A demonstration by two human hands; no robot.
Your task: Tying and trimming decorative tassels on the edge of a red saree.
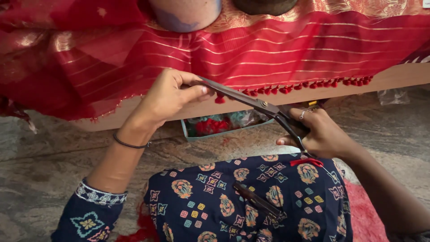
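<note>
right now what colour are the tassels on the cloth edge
Red tassels, clearest in the head view.

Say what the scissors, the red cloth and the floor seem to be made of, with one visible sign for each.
Scissors: dark metal, dull finish, with a pale rivet at the pivot.
Red cloth: thin woven fabric, perhaps silk, slightly sheer, with shiny gold stripes and small tassels along the edge.
Floor: probably polished stone, grey-brown and mottled with veins.
</note>
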